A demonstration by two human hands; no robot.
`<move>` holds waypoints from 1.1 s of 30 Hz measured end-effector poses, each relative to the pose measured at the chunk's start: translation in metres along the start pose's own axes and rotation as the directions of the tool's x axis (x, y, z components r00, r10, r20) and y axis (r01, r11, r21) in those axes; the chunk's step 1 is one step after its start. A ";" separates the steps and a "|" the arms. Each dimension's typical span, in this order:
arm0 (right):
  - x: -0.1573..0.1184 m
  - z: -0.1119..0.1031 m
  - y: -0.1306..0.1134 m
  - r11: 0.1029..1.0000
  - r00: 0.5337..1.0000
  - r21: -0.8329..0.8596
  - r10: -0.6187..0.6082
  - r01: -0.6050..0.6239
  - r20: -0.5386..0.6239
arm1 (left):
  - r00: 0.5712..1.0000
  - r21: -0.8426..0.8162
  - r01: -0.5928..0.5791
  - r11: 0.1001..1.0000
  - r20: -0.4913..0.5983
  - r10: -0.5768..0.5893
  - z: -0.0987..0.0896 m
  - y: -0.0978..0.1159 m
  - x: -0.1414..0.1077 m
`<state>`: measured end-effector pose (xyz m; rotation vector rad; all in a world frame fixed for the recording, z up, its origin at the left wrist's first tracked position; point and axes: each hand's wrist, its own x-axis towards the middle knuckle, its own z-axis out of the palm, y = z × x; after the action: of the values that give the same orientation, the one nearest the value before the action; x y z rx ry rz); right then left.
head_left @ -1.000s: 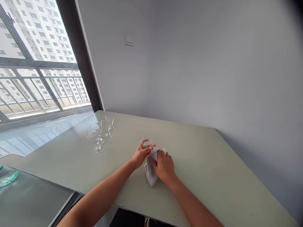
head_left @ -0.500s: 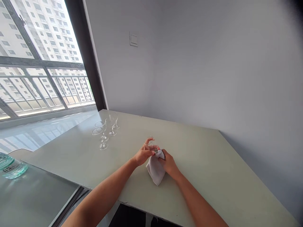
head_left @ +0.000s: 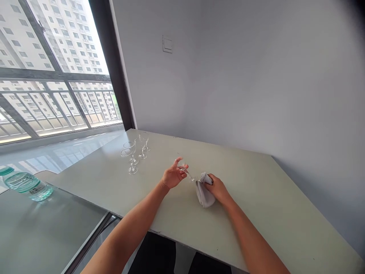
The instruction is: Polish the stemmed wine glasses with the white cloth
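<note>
My left hand [head_left: 174, 175] is closed around the bowl of a clear stemmed glass [head_left: 184, 169], which is tilted with its foot pointing right. In my right hand [head_left: 217, 187] is a bunched pale grey cloth [head_left: 205, 196], its loose part hanging down over the table. The cloth is beside the foot of the glass; whether they touch I cannot tell. Further left, several clear stemmed glasses [head_left: 133, 169] stand upright in a group.
The pale table [head_left: 251, 224] reaches back to a grey wall. At the left, a water bottle [head_left: 28, 185] lies tilted on a lower grey surface [head_left: 34, 232]. Behind it is a large window [head_left: 57, 76] with a railing outside.
My right hand and the cloth have moved right, away from the stem. My left hand has tipped the glass so its foot shows. The view has shifted slightly.
</note>
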<state>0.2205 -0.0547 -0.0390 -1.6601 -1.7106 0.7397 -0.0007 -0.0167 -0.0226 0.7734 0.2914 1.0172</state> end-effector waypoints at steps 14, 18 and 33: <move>-0.004 0.041 -0.044 0.969 0.964 -0.092 -0.237 0.228 -0.117 | 0.998 0.176 0.008 0.984 0.058 -0.018 0.011 -0.015 -0.001; 0.017 0.025 -0.037 0.973 0.974 -0.184 -0.169 0.140 -0.154 | 0.998 0.279 -0.021 0.960 -0.056 0.038 0.012 -0.015 -0.003; 0.064 -0.119 0.112 0.749 0.788 -0.335 0.387 -0.572 -0.479 | 0.723 0.508 0.025 0.861 -0.604 0.335 -0.018 0.021 -0.079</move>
<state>0.3836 0.0106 -0.0445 -2.4635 -1.2216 0.1781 -0.0647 -0.0694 -0.0307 0.8586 1.1818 1.4042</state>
